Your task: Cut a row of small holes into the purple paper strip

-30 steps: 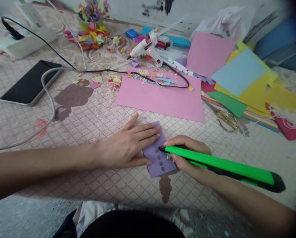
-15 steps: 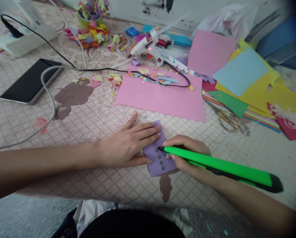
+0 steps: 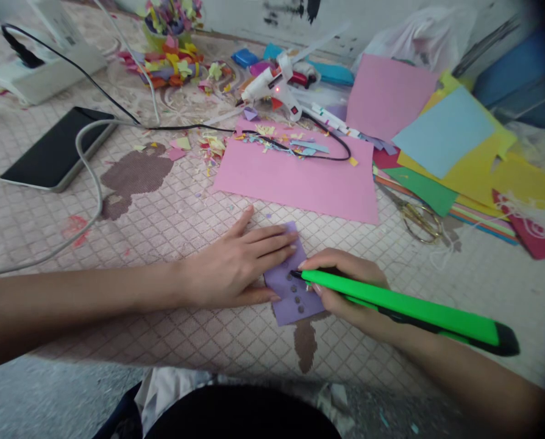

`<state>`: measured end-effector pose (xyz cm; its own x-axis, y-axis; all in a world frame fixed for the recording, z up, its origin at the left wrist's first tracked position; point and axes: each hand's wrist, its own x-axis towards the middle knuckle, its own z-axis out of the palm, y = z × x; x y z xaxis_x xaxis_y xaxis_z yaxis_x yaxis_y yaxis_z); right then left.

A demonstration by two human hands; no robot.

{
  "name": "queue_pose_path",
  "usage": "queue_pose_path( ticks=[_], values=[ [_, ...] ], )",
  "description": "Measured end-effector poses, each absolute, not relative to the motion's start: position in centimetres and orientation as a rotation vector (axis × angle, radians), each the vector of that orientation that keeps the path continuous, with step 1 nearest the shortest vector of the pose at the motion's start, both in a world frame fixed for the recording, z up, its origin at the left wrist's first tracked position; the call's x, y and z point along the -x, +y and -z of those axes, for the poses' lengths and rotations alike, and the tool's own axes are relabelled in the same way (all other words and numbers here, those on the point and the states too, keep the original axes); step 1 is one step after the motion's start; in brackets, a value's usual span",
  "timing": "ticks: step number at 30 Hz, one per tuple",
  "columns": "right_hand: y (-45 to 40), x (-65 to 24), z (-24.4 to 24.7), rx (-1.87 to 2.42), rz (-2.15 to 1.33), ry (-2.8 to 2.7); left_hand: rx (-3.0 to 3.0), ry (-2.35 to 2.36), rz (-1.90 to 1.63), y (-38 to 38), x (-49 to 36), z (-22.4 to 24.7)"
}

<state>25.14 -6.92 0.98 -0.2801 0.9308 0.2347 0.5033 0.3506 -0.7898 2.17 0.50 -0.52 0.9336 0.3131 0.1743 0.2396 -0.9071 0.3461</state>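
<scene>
A strip of purple paper (image 3: 284, 308) lies on the cloth in front of me, with several dark, filled-in dots in a row along it. My left hand (image 3: 240, 262) rests flat on the paper's left side, fingers stretched out and thumb apart. In my right hand (image 3: 345, 283) is a bright green pen (image 3: 405, 302) with a black tip and a black end. Its tip meets the paper at the row of dots, or is very close to it. My right palm is partly hidden behind the pen.
Ahead lies a pink sheet (image 3: 295, 189) with paper scraps on it and a white glue gun (image 3: 275, 91) just behind. Gold-handled scissors (image 3: 419, 221) sit beside stacked coloured paper (image 3: 446, 131). On the left are a phone (image 3: 55, 149), a grey cable (image 3: 99, 189) and a power strip (image 3: 48, 73).
Almost nothing differs. The pen's back end has shifted very slightly, while its tip stays at the same dot. My left hand has kept its place.
</scene>
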Motion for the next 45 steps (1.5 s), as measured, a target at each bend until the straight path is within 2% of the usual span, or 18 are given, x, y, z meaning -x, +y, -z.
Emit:
queue_pose_path(
  ticks=[6, 12, 23, 29, 36, 40, 45],
  values=[
    [-6.2, -25.7, -1.1, 1.111, -0.85, -2.031, -2.775, 0.412, -0.312, 0.6, -2.3, 0.4],
    [-6.5, -26.6, -0.2, 1.221, -1.042, -1.799, -2.78, 0.413, -0.301, 0.6, -2.3, 0.3],
    [-6.3, -25.9, -0.8, 1.17, -0.897, -1.934, -2.789, 0.417, -0.294, 0.5, -2.2, 0.3],
    [-6.8, -26.1, -0.4, 1.253, -1.071, -1.729, -2.83, 0.426, -0.315, 0.4, -2.2, 0.4],
    [-7.2, -25.3, -1.4, 1.307, -0.849, -1.702, -2.854, 0.486, -0.378, 0.5, -2.1, 0.4],
    [-7.2, -25.1, -2.2, 1.327, -0.827, -1.801, -2.824, 0.329, -0.253, 0.8, -2.2, 0.3],
    [-7.4, -24.9, -1.9, 1.313, -0.812, -1.836, -2.813, 0.41, -0.309, 0.6, -2.2, 0.3]
  ],
)
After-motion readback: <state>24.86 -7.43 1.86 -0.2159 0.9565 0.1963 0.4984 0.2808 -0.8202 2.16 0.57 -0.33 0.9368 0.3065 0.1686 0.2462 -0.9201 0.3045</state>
